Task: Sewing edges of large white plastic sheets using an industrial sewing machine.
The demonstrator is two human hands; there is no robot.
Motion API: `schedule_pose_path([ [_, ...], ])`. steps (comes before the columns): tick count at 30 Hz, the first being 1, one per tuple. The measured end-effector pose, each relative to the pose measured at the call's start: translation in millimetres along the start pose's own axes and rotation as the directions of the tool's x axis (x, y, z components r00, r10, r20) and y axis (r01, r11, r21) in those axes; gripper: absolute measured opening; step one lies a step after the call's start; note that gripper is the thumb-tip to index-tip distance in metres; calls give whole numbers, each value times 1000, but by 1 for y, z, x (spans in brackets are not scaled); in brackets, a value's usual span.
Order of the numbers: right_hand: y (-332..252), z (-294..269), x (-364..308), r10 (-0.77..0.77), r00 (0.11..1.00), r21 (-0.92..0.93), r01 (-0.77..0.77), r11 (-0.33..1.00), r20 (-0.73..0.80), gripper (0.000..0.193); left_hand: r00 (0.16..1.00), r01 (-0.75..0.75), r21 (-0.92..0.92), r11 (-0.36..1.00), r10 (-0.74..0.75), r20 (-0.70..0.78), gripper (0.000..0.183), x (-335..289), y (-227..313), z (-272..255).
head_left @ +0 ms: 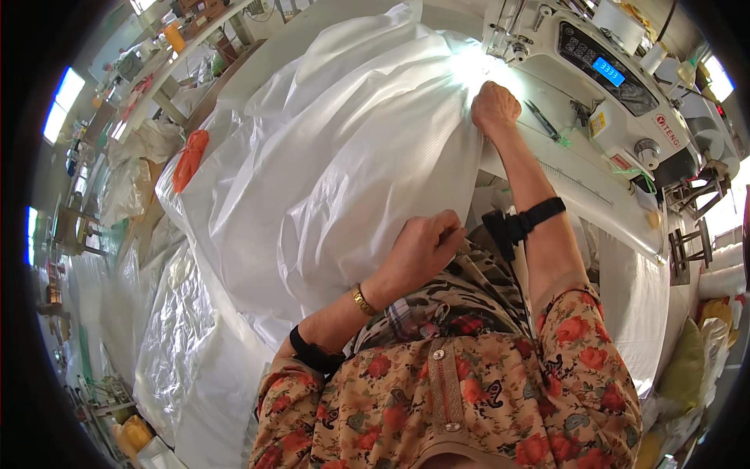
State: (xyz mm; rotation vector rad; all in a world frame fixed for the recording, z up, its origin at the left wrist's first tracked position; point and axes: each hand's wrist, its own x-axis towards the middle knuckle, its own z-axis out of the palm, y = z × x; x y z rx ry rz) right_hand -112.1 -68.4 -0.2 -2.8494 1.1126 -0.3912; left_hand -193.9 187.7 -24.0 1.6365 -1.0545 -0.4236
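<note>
A large white woven plastic sheet (336, 180) spreads in folds from the sewing machine (617, 78) down towards my lap. My right hand (496, 108) is closed at the sheet's right edge, just in front of the brightly lit needle area. Nearer my body, my left hand (426, 248) is curled in a fist at the near end of the same edge, which runs fairly straight between the two hands. The fingertips of both hands are mostly hidden. Glare hides the needle and presser foot.
Thread snips (543, 119) lie on the machine bed right of my right hand, beside a ruler strip (578, 184). An orange bundle (190, 160) rests on the sheet's left side. Clear plastic (176, 313) is heaped at the left, and a long table (168, 66) stands far left.
</note>
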Motion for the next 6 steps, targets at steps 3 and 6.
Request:
schedule_pose_path([
  [3,-3,-4,-24,-75,997,-47,76,996,30,16,1000,-7,-8,1000,7,-14,17,0,-2,3],
  [6,-4,-6,-39,-64,994,-60,69,996,90,22,998,-64,-3,998,63,-20,15,0,-8,9],
])
